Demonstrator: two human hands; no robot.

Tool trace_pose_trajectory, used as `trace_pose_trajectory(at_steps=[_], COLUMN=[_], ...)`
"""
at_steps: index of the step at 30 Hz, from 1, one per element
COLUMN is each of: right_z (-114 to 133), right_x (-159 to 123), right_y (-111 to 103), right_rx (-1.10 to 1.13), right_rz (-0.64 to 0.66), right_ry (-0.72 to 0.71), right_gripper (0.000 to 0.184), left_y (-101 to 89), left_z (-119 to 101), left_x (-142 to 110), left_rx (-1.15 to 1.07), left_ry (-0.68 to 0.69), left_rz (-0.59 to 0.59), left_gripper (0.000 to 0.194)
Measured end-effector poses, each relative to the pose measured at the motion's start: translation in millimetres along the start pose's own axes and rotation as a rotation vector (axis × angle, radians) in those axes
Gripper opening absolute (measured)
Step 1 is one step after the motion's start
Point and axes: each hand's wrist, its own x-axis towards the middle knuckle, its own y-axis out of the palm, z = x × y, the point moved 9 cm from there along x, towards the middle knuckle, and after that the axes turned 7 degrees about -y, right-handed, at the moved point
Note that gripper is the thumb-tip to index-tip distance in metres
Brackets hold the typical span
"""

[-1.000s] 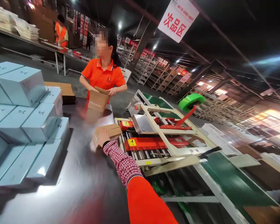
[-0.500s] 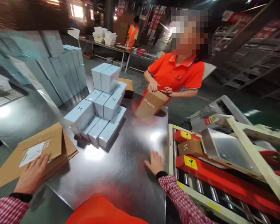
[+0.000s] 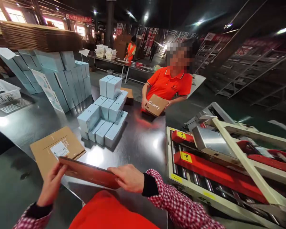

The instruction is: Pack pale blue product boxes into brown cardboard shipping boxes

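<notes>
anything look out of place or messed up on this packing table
Nothing is spilled or damaged. The pale blue boxes sit in an uneven, stepped pile, some lying flat and two upright on top. Both hands, left and right, hold a flat folded carton level above the steel table.

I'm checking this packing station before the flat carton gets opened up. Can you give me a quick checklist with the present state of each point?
1. Both hands on the flat carton: ok, left hand at one end, right hand at the other.
2. Carton lifted off the carton stack: ok.
3. Bare steel table ahead: ok.
4. Blue boxes apart from the hands: ok.
5. Co-worker's hands away: ok, they hold a brown box.
6. Firmness of the grip: cannot tell.
</notes>
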Motion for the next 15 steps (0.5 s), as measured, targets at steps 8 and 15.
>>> trace_pose_trajectory(at_steps=[8,15], right_z=[-18,-68], right_x=[-14,-11], right_y=[68,56], right_rx=[0.541,1.045], right_rz=[-0.004,-0.624], right_ry=[0.263,0.481], right_gripper=[0.054,0.072], left_y=[65.8,55.1], left_z=[9,-5], left_x=[12,9], left_rx=[-0.263,-0.188], left_ry=[-0.076,-0.038], left_rz=[-0.080,0.211], left_gripper=[0.077,0.069])
